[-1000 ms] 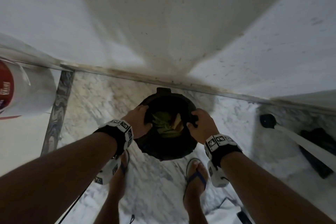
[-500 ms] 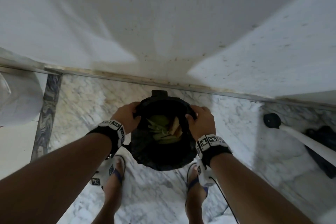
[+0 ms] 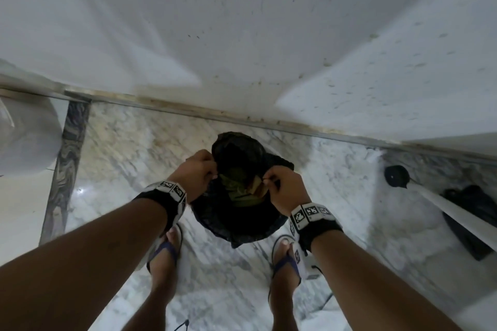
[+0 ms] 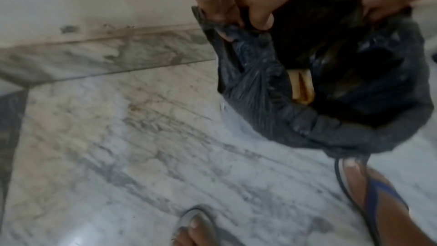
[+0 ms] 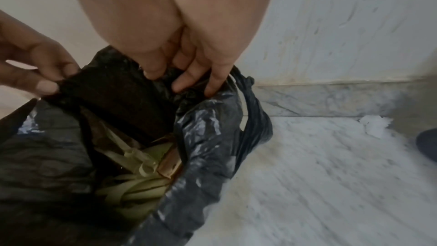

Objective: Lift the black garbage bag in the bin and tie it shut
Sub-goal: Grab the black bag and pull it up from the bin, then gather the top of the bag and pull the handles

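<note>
A white wall (image 3: 242, 21) meets the marble floor (image 3: 129, 148) at a skirting. Near that skirting stands the black bin (image 3: 236, 153), and the black garbage bag (image 3: 228, 223) hangs in front of it, between the 2 hands and above the person's sandalled feet (image 3: 164, 258). The left hand (image 3: 195, 173) pinches the bag's left rim with curled fingers (image 4: 260, 18); the right hand (image 3: 286, 191) pinches the right rim. Green leaves (image 5: 132, 184) lie inside the open mouth.
</note>
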